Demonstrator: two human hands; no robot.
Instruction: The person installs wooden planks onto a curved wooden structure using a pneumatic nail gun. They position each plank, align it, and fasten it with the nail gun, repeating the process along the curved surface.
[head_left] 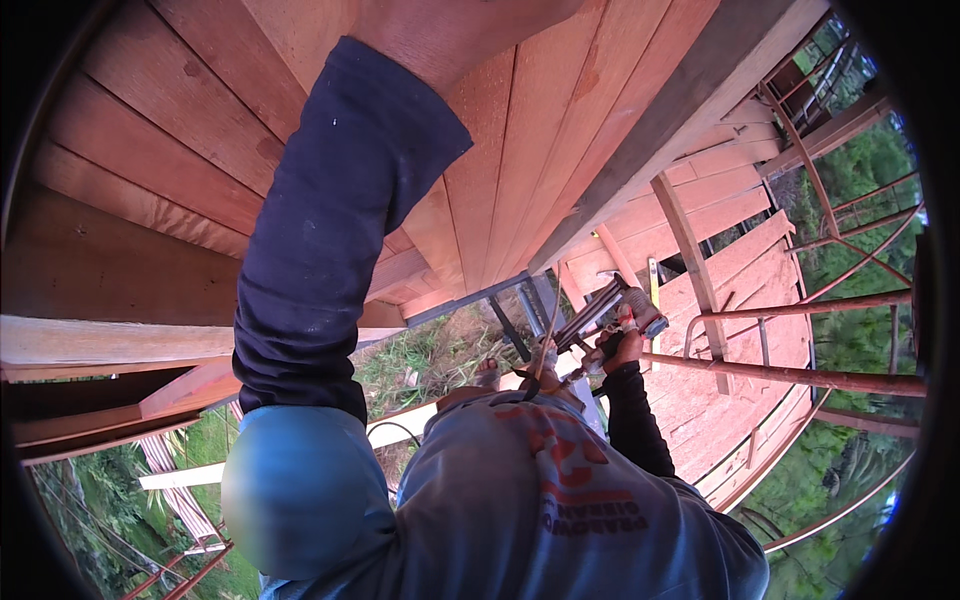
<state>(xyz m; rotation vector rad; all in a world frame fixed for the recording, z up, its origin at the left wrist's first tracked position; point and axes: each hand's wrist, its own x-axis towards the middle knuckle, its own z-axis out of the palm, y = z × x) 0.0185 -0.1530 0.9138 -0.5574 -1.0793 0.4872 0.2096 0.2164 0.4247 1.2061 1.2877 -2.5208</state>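
Observation:
My left arm, in a dark sleeve, reaches up in front of a surface of reddish-brown wooden planks point(540, 150). At the upper edge of the picture, only the wrist and back of my left hand point(460, 40) show against the planks; its fingers are cut off. Lower down and to the right, my right hand point(624, 347) is closed around the grip of a nail gun point(645, 312). The nail gun is held near my right thigh, its long metal part pointing up and left. Blur hides its finer details.
Rusty scaffold pipes point(800, 378) cross the right side beside a platform of wooden boards point(750, 280). A thick timber beam point(690, 110) borders the planks. A narrow yellow tool point(654, 282) stands near the nail gun. Grass point(430, 360) shows far below through a gap.

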